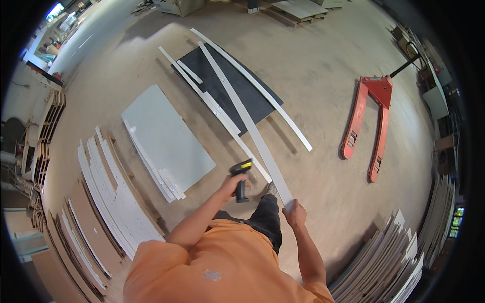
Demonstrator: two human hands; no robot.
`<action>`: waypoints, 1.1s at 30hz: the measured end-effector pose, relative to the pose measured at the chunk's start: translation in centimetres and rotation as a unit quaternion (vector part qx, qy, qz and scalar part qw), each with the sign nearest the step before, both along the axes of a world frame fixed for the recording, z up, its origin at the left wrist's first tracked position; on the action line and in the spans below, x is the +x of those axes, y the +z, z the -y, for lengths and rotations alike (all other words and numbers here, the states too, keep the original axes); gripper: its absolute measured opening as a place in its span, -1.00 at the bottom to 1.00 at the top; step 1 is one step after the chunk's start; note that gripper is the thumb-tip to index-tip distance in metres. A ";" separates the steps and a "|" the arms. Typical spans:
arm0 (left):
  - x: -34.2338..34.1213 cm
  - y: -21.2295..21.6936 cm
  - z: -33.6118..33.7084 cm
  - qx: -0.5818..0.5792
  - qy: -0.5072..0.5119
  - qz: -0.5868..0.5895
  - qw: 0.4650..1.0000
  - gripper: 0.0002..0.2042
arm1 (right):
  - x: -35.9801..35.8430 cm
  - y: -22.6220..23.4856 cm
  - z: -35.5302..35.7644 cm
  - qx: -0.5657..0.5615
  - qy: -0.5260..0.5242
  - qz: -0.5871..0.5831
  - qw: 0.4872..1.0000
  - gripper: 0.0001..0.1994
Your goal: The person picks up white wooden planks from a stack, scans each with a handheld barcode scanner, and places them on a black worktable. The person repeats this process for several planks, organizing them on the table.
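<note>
My left hand (233, 185) is closed round the grip of a black barcode scanner (241, 170) with a yellow patch on its head. My right hand (295, 214) grips the near end of a long, narrow white board (249, 122), its fingers round the edge. That board slants away from me, its far end over a dark panel stack (230, 103). Beside it, a second long white strip (257, 91) crosses the stack's right side. On the left edge of the stack lie several thinner white strips (214, 107), one reaching toward my foot.
Left of the dark stack is a pale grey panel stack (169, 136) with white strips along its edge. Several long boards (116, 194) lie at the left. A red pallet jack (376, 93) stands at the right. Leaning panels (376, 257) fill the lower right. Pallets (298, 11) sit far back.
</note>
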State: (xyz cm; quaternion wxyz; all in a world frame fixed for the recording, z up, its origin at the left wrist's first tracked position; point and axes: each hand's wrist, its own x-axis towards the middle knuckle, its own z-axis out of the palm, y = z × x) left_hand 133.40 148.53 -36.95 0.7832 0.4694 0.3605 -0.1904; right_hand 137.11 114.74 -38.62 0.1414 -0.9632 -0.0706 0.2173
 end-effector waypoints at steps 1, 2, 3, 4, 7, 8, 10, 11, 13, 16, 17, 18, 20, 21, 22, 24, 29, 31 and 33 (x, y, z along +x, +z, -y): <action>0.3 0.5 -0.9 0.017 0.042 -0.027 0.999 -0.70 | 3.6 -1.8 0.8 0.014 0.009 -0.001 1.000 -0.52; 0.4 1.2 -1.8 0.043 0.080 -0.052 0.994 -0.69 | 7.1 -3.4 1.6 0.020 0.015 -0.011 1.000 -0.51; 0.7 1.9 -2.5 0.045 0.134 -0.084 0.986 -0.68 | 11.0 -4.9 2.0 0.019 0.018 -0.026 0.999 -0.51; 0.8 2.6 -3.1 0.070 0.182 -0.132 0.972 -0.67 | 14.6 -6.2 2.3 0.035 0.023 -0.023 0.999 -0.51; -0.3 4.8 -3.6 0.108 0.254 -0.143 0.951 -0.63 | 23.5 -9.7 2.1 0.054 0.012 -0.033 0.998 -0.50; -0.8 5.5 -3.2 0.129 0.269 -0.144 0.943 -0.61 | 25.9 -10.8 1.5 0.057 0.005 -0.034 0.998 -0.48; -1.8 6.8 -1.8 0.152 0.274 -0.160 0.936 -0.63 | 29.8 -13.0 0.0 0.058 -0.002 -0.035 0.998 -0.46; -2.3 7.3 -0.7 0.152 0.280 -0.183 0.930 -0.63 | 31.4 -14.0 -0.9 0.058 -0.003 -0.034 0.998 -0.46; -2.8 8.3 1.6 0.179 0.282 -0.208 0.919 -0.63 | 34.2 -16.4 -2.8 0.052 0.001 -0.046 0.998 -0.46; -3.6 9.3 4.8 0.230 0.227 -0.270 0.907 -0.71 | 38.4 -20.2 -4.2 0.034 0.020 -0.053 0.998 -0.53; -3.8 9.4 5.6 0.229 0.233 -0.270 0.906 -0.73 | 39.4 -21.5 -4.4 0.029 0.025 -0.035 0.999 -0.56; -4.0 9.4 6.5 0.226 0.236 -0.295 0.898 -0.74 | 39.9 -22.7 -4.4 0.005 0.024 -0.034 0.999 -0.59; -4.1 8.8 7.5 0.215 0.240 -0.302 0.897 -0.74 | 40.8 -24.4 -4.9 0.009 0.052 0.061 0.997 -0.62; -4.3 8.6 8.1 0.208 0.242 -0.301 0.899 -0.74 | 40.7 -24.9 -5.0 -0.021 0.054 0.078 0.995 -0.63; -4.4 8.5 8.7 0.200 0.244 -0.302 0.900 -0.74 | 40.1 -25.2 -5.3 0.015 0.053 0.093 0.994 -0.63; -4.5 8.3 9.6 0.163 0.245 -0.287 0.912 -0.71 | 38.0 -25.1 -6.4 0.037 0.031 0.085 0.995 -0.64; -5.5 9.3 12.2 0.184 0.217 -0.214 0.935 -0.71 | 26.4 -23.2 -6.6 0.091 0.089 -0.091 0.988 -0.62; -7.4 10.2 13.2 0.192 0.236 -0.192 0.933 -0.71 | 20.9 -23.0 -5.8 0.008 0.159 -0.166 0.973 -0.66; -10.3 10.8 14.2 0.204 0.251 -0.159 0.933 -0.71 | 15.4 -22.6 -4.6 -0.034 0.249 -0.195 0.948 -0.66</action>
